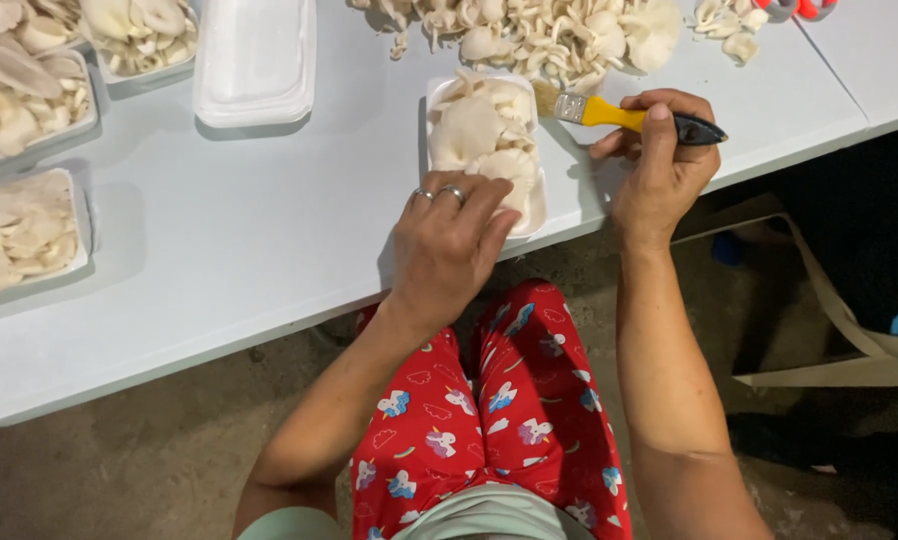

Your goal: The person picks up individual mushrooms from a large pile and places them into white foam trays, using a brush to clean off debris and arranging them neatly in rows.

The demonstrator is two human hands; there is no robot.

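Head view shows a white foam tray full of pale oyster mushrooms (pixel 484 140) at the near edge of the white table (pixel 269 230). The left hand (pixel 447 245) rests on its near end, fingers loosely curled. The right hand (pixel 659 165) is clamped on a yellow-handled brush (pixel 609 112), lying sideways, bristles touching the tray's right side. More loose mushrooms (pixel 549 35) lie behind.
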